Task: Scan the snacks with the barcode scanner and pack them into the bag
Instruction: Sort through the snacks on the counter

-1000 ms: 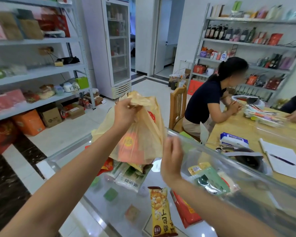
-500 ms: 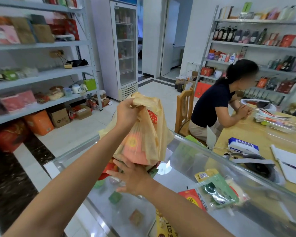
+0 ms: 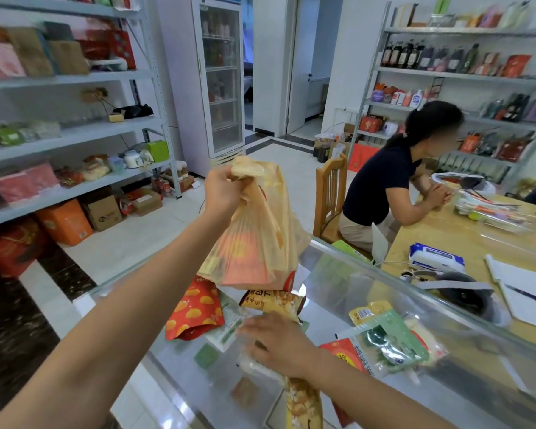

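bag [image 3: 254, 236] over tabletop [image 3: 198, 382], left hand [image 3: 222, 193] gripping its top. just under bag: popcorn packet [image 3: 273, 300]. below-left of bag: pouch [image 3: 195, 308] lying on tabletop. below bag, nearer camera: right hand [image 3: 279, 345] resting on wrapped packet [image 3: 229, 328]. below-right of bag: flat packet [image 3: 393, 335] on tabletop. behind bag, rightward: chair [image 3: 328, 193], then seated person [image 3: 384, 187]. far behind bag: fridge [image 3: 220, 78].

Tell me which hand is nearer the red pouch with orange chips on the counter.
Right. The right hand is down at the counter beside the red pouch; the left hand is high above it, gripping the bag.
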